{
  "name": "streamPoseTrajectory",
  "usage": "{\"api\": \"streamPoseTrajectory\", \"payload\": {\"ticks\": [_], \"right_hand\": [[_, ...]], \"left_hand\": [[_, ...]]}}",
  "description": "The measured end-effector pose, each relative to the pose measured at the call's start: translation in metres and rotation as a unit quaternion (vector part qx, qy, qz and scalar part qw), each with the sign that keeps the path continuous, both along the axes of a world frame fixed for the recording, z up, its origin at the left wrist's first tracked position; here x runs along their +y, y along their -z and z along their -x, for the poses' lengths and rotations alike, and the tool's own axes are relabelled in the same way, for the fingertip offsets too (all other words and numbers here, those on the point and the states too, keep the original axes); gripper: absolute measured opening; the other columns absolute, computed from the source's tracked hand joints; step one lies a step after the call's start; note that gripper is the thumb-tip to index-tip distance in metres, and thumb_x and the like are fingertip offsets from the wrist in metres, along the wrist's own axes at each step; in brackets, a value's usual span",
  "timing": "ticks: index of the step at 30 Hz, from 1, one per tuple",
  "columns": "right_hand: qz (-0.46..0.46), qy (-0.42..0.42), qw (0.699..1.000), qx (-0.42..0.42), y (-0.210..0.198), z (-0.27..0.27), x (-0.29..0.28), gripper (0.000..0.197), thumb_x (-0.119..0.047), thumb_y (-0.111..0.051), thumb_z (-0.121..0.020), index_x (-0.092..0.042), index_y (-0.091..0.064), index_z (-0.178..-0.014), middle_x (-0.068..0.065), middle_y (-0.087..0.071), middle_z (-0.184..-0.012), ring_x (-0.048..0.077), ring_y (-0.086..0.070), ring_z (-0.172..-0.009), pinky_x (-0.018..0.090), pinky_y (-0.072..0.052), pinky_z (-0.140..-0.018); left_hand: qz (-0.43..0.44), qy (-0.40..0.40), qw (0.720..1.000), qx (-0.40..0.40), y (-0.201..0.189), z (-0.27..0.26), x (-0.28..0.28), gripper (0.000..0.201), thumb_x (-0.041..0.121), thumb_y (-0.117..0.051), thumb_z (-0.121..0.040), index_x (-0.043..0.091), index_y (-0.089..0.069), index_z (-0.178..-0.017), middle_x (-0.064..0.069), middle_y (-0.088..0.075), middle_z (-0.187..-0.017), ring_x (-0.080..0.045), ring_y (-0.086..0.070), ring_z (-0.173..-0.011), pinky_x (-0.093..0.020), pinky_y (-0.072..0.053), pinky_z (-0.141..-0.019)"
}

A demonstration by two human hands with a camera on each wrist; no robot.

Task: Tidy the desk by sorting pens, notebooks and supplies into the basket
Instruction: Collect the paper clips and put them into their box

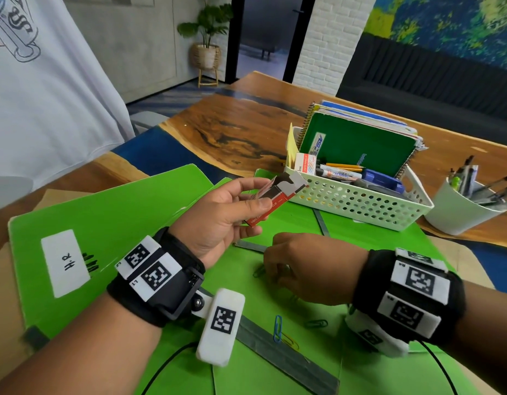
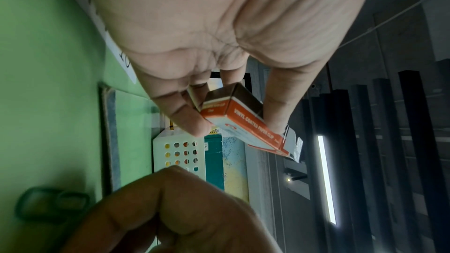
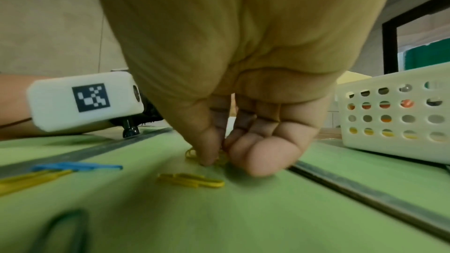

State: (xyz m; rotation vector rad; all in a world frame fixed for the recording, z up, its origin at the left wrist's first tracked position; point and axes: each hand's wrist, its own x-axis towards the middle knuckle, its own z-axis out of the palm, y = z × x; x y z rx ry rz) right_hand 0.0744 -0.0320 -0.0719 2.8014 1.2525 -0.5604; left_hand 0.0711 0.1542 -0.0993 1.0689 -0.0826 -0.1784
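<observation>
My left hand (image 1: 258,195) holds a small red and white paper clip box (image 1: 278,195) above the green folder, with the box's top flap open. The left wrist view shows thumb and fingers pinching the box (image 2: 246,120) by its sides. My right hand (image 1: 278,269) is down on the folder, fingers curled. Its fingertips (image 3: 209,158) pinch a yellow paper clip (image 3: 191,153) against the surface. Loose clips lie near it: a yellow one (image 3: 192,179), a blue one (image 1: 278,327) and a green one (image 1: 259,271). The white perforated basket (image 1: 357,201) stands behind, to the right.
The basket holds a green spiral notebook (image 1: 357,143), markers, pencils and small boxes. A white cup of pens (image 1: 460,212) stands right of it. Green folders (image 1: 104,223) with metal strips cover the wooden desk. A person in a white shirt (image 1: 47,81) stands at the far left.
</observation>
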Motion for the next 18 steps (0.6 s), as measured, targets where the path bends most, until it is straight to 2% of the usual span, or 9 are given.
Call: {"api": "streamPoseTrajectory", "payload": {"ticks": [3,5,8,13,15,18], "right_hand": [[0.025,-0.003,1.000,0.008,-0.001,-0.002,0.003,0.011,-0.021,-0.055,-0.095,-0.020,-0.062,-0.103,-0.001,-0.057,-0.103,0.021,-0.059,-0.086,0.038,-0.054,-0.074],[0.020,0.004,1.000,0.010,-0.001,-0.006,0.005,0.014,-0.021,-0.056,-0.096,-0.024,-0.059,-0.109,-0.001,-0.063,-0.100,0.022,-0.061,-0.085,0.038,-0.055,-0.074],[0.019,0.015,1.000,-0.007,0.003,-0.010,0.010,0.028,-0.023,-0.058,-0.095,-0.033,-0.053,-0.121,0.000,-0.066,-0.099,0.024,-0.063,-0.086,0.042,-0.057,-0.075],[0.022,-0.005,1.000,-0.014,0.004,-0.011,0.014,0.015,-0.019,-0.057,-0.095,-0.020,-0.063,-0.109,0.001,-0.056,-0.107,0.022,-0.059,-0.086,0.039,-0.054,-0.075],[0.038,-0.008,0.999,-0.009,-0.003,-0.011,0.013,0.009,-0.021,-0.056,-0.095,-0.018,-0.062,-0.101,0.002,-0.058,-0.101,0.023,-0.059,-0.083,0.042,-0.054,-0.075],[0.036,-0.003,0.999,-0.018,-0.027,-0.006,0.006,0.004,-0.023,-0.058,-0.093,-0.025,-0.061,-0.091,-0.005,-0.063,-0.088,0.019,-0.060,-0.078,0.042,-0.056,-0.074]], "left_hand": [[0.006,-0.003,1.000,0.002,-0.001,0.000,0.000,0.044,0.014,-0.078,-0.075,0.018,-0.066,-0.118,-0.003,-0.064,-0.097,-0.020,-0.059,-0.093,-0.029,-0.052,-0.070],[0.007,-0.005,1.000,0.002,-0.002,0.001,0.000,0.046,0.015,-0.074,-0.074,0.018,-0.065,-0.118,-0.003,-0.063,-0.097,-0.019,-0.059,-0.092,-0.030,-0.051,-0.070],[0.015,-0.002,1.000,-0.002,-0.002,0.000,0.000,0.048,0.010,-0.079,-0.075,0.017,-0.064,-0.120,-0.004,-0.065,-0.097,-0.021,-0.060,-0.093,-0.030,-0.053,-0.073],[0.027,0.000,1.000,-0.007,-0.001,0.000,-0.002,0.056,-0.001,-0.074,-0.069,0.013,-0.060,-0.121,-0.005,-0.068,-0.095,-0.030,-0.060,-0.101,-0.040,-0.050,-0.090],[0.022,0.003,1.000,-0.009,0.000,0.000,-0.002,0.056,-0.002,-0.072,-0.068,0.014,-0.061,-0.120,-0.005,-0.069,-0.095,-0.029,-0.061,-0.101,-0.039,-0.051,-0.090],[-0.011,-0.014,1.000,-0.004,0.001,-0.001,-0.001,0.061,-0.005,-0.080,-0.062,0.015,-0.064,-0.117,-0.014,-0.063,-0.108,-0.025,-0.064,-0.098,-0.033,-0.055,-0.082]]}}
